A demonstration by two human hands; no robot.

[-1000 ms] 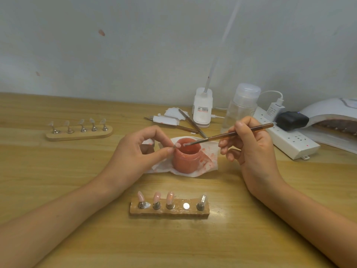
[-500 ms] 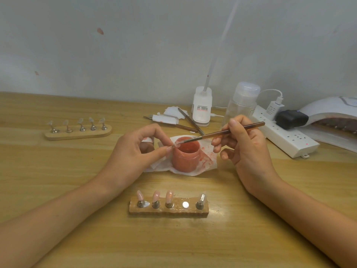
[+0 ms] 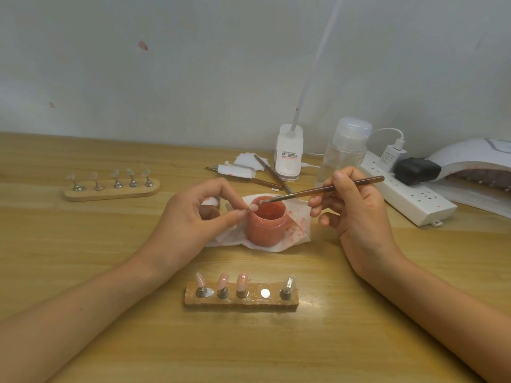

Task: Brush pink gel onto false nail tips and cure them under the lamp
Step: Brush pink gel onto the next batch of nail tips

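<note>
Pinching a false nail tip (image 3: 253, 208) in the left hand (image 3: 190, 217), at the rim of the open pink gel jar (image 3: 266, 225). Gripping a brush (image 3: 312, 192) in the right hand (image 3: 356, 214), bristles over the jar mouth beside the tip

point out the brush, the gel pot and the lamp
brush (image 3: 309, 192), head view, on the handle ahead of the fingers
gel pot (image 3: 265, 230), head view, front wall
lamp (image 3: 470, 154), head view, white hood
</note>
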